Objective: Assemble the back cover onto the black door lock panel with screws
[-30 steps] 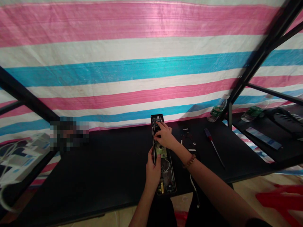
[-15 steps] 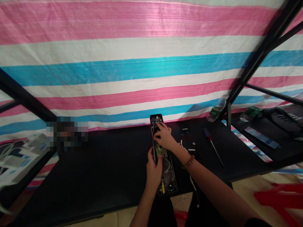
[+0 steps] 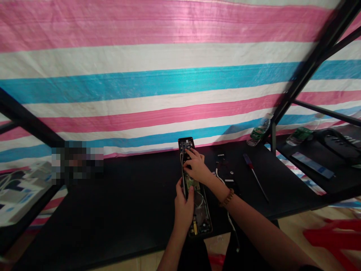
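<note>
A long, narrow black device (image 3: 202, 214) lies opened on the black table, its inner boards, white wires and a brass-coloured part showing. My left hand (image 3: 184, 201) grips its left edge near the middle, thumb over the green board (image 3: 193, 183). Over the upper half is my right hand (image 3: 197, 167), fingers bent down onto the inside by the wires along the left edge; whatever its fingertips touch is too small to make out. Right of the device lie dark parts (image 3: 224, 169) and a white cable (image 3: 232, 226) that hangs over the table's front edge.
On the black table (image 3: 126, 203), a screwdriver (image 3: 256, 177) lies to the right, with a plastic bottle (image 3: 259, 131) behind it. Black frame bars rise on both sides. White boxes (image 3: 25, 192) are at the left, a red stool (image 3: 335, 237) at lower right.
The view has shifted very slightly. Both hands keep nearly the same places on the device, with only a slight movement of the right hand's fingers.
</note>
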`<action>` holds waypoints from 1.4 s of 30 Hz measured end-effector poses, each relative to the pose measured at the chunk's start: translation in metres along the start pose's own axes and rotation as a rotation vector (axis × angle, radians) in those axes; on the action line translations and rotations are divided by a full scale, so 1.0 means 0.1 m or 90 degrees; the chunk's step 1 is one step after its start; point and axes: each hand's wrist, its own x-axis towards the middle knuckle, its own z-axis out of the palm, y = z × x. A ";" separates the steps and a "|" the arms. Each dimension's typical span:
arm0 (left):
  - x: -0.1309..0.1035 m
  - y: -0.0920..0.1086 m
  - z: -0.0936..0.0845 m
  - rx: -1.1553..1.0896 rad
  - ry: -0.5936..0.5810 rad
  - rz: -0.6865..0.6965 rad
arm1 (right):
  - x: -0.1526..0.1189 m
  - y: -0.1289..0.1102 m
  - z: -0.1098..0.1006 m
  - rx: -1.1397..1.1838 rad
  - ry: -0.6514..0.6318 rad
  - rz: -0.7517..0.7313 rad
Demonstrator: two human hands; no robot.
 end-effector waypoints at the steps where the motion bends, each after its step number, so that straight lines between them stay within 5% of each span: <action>1: 0.00 0.00 0.01 0.000 0.003 -0.001 | -0.01 -0.01 0.00 -0.006 0.003 -0.003; 27: -0.08 -0.01 0.00 -0.057 -0.029 -0.004 | -0.19 -0.26 0.18 -0.124 0.113 0.085; 35: -0.10 0.05 -0.01 -0.051 -0.034 -0.025 | 0.24 -0.24 -0.13 -0.112 0.064 0.020; 42: -0.11 0.05 -0.01 -0.062 -0.032 -0.014 | 0.46 -0.26 -0.14 -0.208 -0.019 0.001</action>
